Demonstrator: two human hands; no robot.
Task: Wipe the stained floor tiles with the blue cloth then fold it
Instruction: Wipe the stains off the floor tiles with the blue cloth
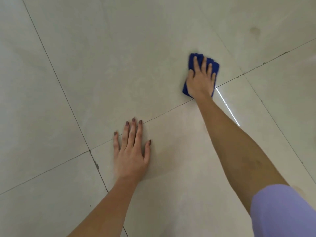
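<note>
On the pale floor tiles [119,57], up toward 1 o'clock from the middle of the view, lies the blue cloth [216,67]; it is bunched into a small thick pad and sits flat on one tile, just above a thin dark line [162,115] where two tiles meet; the right hand [201,77] lies on top of it, palm down, with its fingers straight and spread out, pressing the cloth to the floor; blue shows past the fingertips and at the hand's left and right sides; the picture is a bit blurry around this hand; the left hand [131,151] is down at 7 o'clock, well apart from the cloth; it is flat on the bare floor with its fingers stretched out, and it holds nothing; its fingertips reach the same dark line; farther out at 1 o'clock, well past the cloth, there is a dull grey-brown stain [254,30] on a tile; a bright white streak of light [228,106] shines on the floor just to the right of the right arm; at 4 o'clock some light purple clothing [282,212] fills the corner.
</note>
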